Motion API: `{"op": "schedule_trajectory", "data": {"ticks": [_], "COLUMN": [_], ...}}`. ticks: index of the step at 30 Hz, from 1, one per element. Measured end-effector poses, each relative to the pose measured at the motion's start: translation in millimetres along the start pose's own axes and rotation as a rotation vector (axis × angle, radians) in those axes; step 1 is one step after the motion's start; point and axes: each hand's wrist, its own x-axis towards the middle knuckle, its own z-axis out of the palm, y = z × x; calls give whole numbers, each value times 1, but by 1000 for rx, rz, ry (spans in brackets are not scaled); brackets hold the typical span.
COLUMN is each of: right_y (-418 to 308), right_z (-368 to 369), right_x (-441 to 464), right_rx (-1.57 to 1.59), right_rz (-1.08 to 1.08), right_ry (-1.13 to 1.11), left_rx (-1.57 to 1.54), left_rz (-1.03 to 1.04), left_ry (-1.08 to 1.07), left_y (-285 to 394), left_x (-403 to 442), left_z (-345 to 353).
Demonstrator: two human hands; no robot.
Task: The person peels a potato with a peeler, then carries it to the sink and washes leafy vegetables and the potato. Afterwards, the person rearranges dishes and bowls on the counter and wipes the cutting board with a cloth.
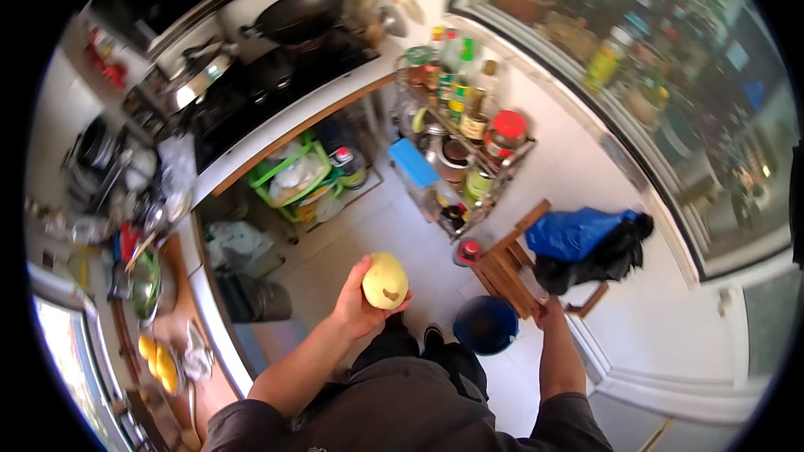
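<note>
My left hand is wrapped round a pale yellow, peeled potato, held up in front of my body. One brown patch of skin shows low on the potato. Off to the right, my right hand is closed at the edge of a wooden stool, just below a black plastic bag; its fingertips are partly hidden. A blue plastic bag lies against the black one on the stool. Between my feet and the stool stands a dark blue bucket.
A rack of bottles and jars stands along the wall, with a red-capped bottle near the stool. A wok sits on the stove. On the left counter lie several yellow items and a metal bowl of greens.
</note>
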Motion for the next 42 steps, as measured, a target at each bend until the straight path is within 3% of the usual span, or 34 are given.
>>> {"op": "schedule_trajectory", "data": {"ticks": [2,4,6,8,10,13,16,18,19,20,23,25,26,27,29,32,34,35,37,42], "right_y": [-9,-13,-21,-19,-24,-22,-15,-7,-5,2,58,110,145,178,223,277,320,335,364,425], "right_z": [-6,0,20,19,42,44,56,60,69,73,97,151,181,217,270,307,325,331,338,348], "right_x": [26,43,8,35,3,46,76,91,95,97,129,83,-7,-79,-235,-375,-417,-431,-458,-497], "right_rx": [-103,-208,-176,-221,-220,-461,-658,-721,-792,-813,-1174,-1086,-1314,-1194,-1491,-1477,-1473,-1495,-1608,-1820], "right_rz": [132,31,127,52,108,97,171,19,-5,-12,-1130,-605,-1053,-479,-303,88,-56,-63,-626,-829], "right_ry": [-144,-60,-10,24,50,-50,18,-103,47,35,-343,-606,-790,-947,-1220,-1702,-2027,-2042,-2128,-2142], "left_rx": [-44,-83,-124,-161,-215,-281,-343,-388,-425,-460,-531,-563,-574,-582,-612,-615,-568,-574,-599,-568], "left_rz": [75,153,222,278,347,439,516,561,585,608,608,624,631,645,624,716,765,825,934,1059], "left_ry": [85,149,218,296,357,421,478,519,554,585,704,678,646,638,721,662,640,679,738,799], "left_y": [-4,-8,-13,-18,-24,-32,-41,-49,-53,-56,-58,-63,-63,-60,-51,-42,-36,-37,-30,-26], "left_x": [-15,-31,-52,-71,-92,-119,-140,-151,-155,-159,-176,-182,-185,-190,-195,-204,-213,-212,-230,-282], "left_z": [-13,-24,-36,-47,-56,-69,-82,-94,-102,-108,-121,-141,-150,-155,-163,-187,-205,-221,-233,-266]}}
